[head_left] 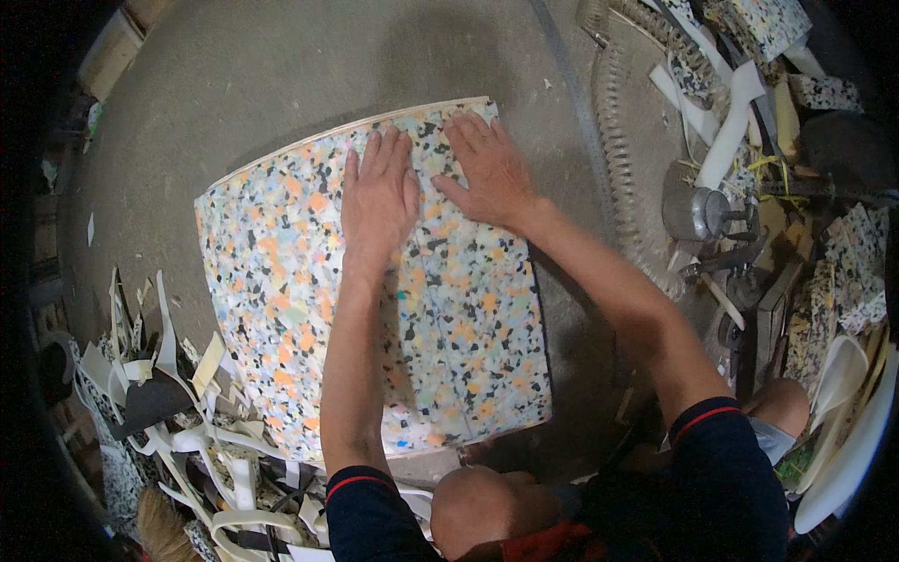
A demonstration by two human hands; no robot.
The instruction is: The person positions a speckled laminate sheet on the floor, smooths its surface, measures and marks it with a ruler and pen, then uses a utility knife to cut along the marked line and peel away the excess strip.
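On the grey floor (281, 56), a speckled foam sheet (281, 300) is being flanked by scraps (244, 482). Its far part is being touched by the left hand (377, 192), flat with fingers slightly spread, and the right hand (489, 173), flat, thumb held apart.

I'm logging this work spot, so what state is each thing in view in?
Left hand: open, palm down on the slab.
Right hand: open, palm down on the slab, thumb spread.
Speckled foam slab: lying on the grey surface, under both hands.
Coiled clear hose: lying in a curve, right of the slab.
Left-side scraps: cut into strips and pieces, heaped.
Right-side scraps: loose, jumbled.
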